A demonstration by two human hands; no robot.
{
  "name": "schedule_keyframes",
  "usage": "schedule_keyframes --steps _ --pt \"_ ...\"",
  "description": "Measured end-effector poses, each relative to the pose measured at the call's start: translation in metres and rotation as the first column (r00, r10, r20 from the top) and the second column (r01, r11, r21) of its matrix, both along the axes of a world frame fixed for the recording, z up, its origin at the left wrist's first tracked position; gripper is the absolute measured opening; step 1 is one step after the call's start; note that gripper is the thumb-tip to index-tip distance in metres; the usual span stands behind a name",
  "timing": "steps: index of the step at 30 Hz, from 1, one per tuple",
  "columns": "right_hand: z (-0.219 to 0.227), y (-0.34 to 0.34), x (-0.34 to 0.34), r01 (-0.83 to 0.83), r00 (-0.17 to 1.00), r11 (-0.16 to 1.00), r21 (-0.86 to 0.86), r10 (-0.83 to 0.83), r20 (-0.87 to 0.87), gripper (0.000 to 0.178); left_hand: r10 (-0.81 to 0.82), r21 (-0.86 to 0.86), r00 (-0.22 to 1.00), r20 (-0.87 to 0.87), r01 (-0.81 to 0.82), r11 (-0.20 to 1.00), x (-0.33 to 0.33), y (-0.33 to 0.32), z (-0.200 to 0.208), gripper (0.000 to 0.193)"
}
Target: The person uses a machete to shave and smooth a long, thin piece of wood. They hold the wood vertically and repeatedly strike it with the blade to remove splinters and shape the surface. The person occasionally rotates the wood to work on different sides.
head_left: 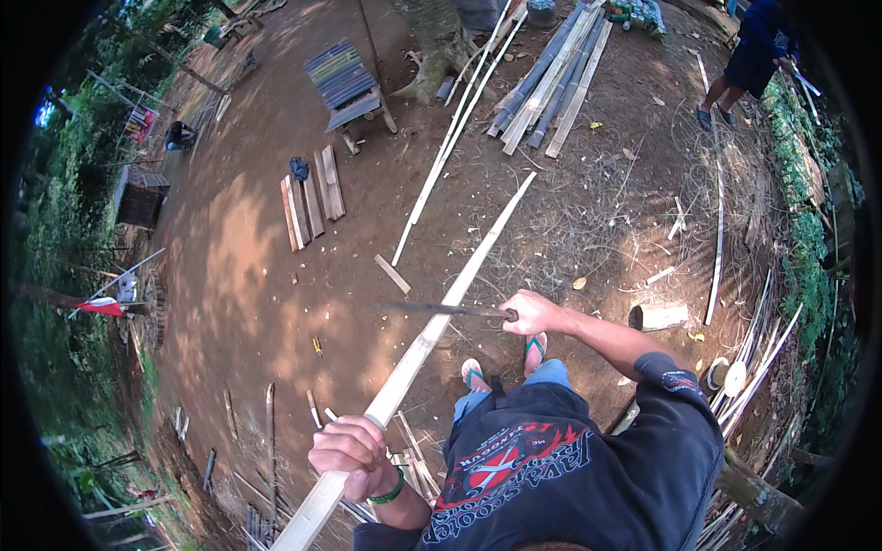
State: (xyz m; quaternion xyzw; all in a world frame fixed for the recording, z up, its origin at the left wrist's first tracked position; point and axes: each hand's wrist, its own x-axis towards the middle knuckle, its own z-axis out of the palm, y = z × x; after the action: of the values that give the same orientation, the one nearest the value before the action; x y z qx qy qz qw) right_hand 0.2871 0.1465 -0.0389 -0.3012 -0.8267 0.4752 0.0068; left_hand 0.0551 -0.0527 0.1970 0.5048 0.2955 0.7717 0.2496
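Note:
A long pale strip of split bamboo (397,378) runs slantwise from the lower left to a narrow far end above the dirt. My left hand (352,456), a green band at its wrist, is closed around its near part. In my right hand (530,313) is the handle of a long dark-bladed machete (413,309). The blade points left and lies across the strip, near a darker band on it. Whether the edge bites into the bamboo I cannot tell. My feet in green-strapped flip-flops (472,373) stand just below the blade.
Bamboo poles and boards (556,78) lie in a pile at the far right, beside a tree trunk (435,46). Short planks (313,197) rest left of centre. A cut log (660,317) lies to my right. Another person (755,55) stands at the far right. Shavings (606,202) litter the dirt.

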Motion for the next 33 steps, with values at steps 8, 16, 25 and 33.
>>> schedule_keyframes --steps 8,16,25,33 --pt "-0.164 0.059 0.076 0.499 0.748 0.861 0.094 -0.483 0.455 0.039 -0.05 0.017 0.999 -0.021 0.05 0.999 0.012 0.008 0.01 0.036" --pt "-0.019 -0.049 0.006 -0.062 0.969 0.991 -0.117 0.088 0.229 0.033 0.18 -0.015 0.978 0.101 -0.179 0.984 0.023 0.024 -0.003 0.048" --pt "-0.099 -0.077 0.062 0.725 0.559 0.219 -0.653 -0.741 0.371 0.026 -0.268 -0.064 0.962 -0.043 0.265 0.962 -0.013 0.075 0.011 0.041" --pt "0.0 -0.05 0.06 0.776 0.585 0.509 -0.372 -0.801 0.125 0.04 -0.179 -0.007 0.977 0.117 0.181 0.983 -0.002 0.087 0.033 0.058"
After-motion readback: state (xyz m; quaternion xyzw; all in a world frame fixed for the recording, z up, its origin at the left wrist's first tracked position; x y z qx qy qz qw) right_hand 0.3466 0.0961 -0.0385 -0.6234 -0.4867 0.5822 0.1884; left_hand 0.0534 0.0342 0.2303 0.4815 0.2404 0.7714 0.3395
